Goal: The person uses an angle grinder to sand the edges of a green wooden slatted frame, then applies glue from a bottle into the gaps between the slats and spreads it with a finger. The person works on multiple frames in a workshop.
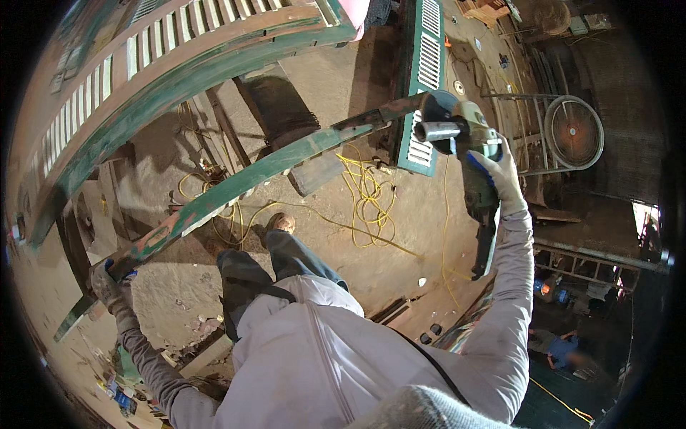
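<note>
My gloved right hand [506, 179] is wrapped round the body of a large green angle grinder [480, 191], which has a side handle. The grinder's round disc [438, 111] is at the far right end of a long wooden piece [250, 176]; contact cannot be made out. That piece is seen edge-on, with worn green paint, reddish-brown bare patches and pale slat ends along its lower side. It runs slantwise across in front of me. At its near left end, my gloved left hand [107, 284] grips the edge, fingers curled round it.
Green-edged louvred shutters [179, 68] lie at the upper left. Another louvred shutter [421, 93] stands behind the disc. A tangled yellow cord [368, 196] lies on the floor by my feet. A fan-like wheel [574, 131] stands right; a person in blue [564, 350] is at lower right.
</note>
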`<state>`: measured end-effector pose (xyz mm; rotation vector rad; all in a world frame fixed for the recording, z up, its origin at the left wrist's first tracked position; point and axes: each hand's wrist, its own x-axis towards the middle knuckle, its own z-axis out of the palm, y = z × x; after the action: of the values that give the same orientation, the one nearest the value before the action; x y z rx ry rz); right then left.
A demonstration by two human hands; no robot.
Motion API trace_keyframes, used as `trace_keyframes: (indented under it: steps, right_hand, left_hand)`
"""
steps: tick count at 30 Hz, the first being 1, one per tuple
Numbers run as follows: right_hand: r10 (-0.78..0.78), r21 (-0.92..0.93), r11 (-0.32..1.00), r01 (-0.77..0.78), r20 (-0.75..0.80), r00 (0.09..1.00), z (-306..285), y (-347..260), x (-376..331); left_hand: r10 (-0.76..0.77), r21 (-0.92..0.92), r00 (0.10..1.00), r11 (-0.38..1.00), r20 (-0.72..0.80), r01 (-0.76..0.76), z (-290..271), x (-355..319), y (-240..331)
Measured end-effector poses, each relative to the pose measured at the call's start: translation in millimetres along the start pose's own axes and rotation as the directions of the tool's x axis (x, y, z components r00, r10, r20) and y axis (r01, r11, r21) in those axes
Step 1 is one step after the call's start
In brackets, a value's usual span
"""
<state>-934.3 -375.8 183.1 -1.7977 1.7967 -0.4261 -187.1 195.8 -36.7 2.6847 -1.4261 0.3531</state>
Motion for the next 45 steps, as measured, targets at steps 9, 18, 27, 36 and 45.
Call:
trace_keyframes:
  steps: [9,18,27,36,45]
  right_hand:
    - [-0.096,0.259,0.961,0.098,-0.02,0.995,27,25,-103]
    - [-0.087,0.355,0.933,0.053,0.079,0.993,203,-71,-224]
    - [0.026,0.384,0.923,-0.004,-0.051,0.998,327,-173,-426]
    - [0.058,0.492,0.871,-0.016,-0.071,0.996,355,-222,-544]
    - [-0.225,0.493,0.854,0.165,0.066,0.972,402,-264,-596]
  left_hand:
    - [0.021,0.089,0.997,0.996,0.07,-0.027,21,3,-28]
    - [0.146,0.056,0.975,0.989,-0.165,-0.139,-56,6,36]
    - [-0.029,0.377,0.99,0.926,0.139,-0.026,-59,-94,-258]
    - [-0.135,0.333,0.982,0.939,0.133,0.084,-90,-136,-389]
    - [-0.064,0.206,0.995,0.977,0.074,0.048,-107,-170,-407]
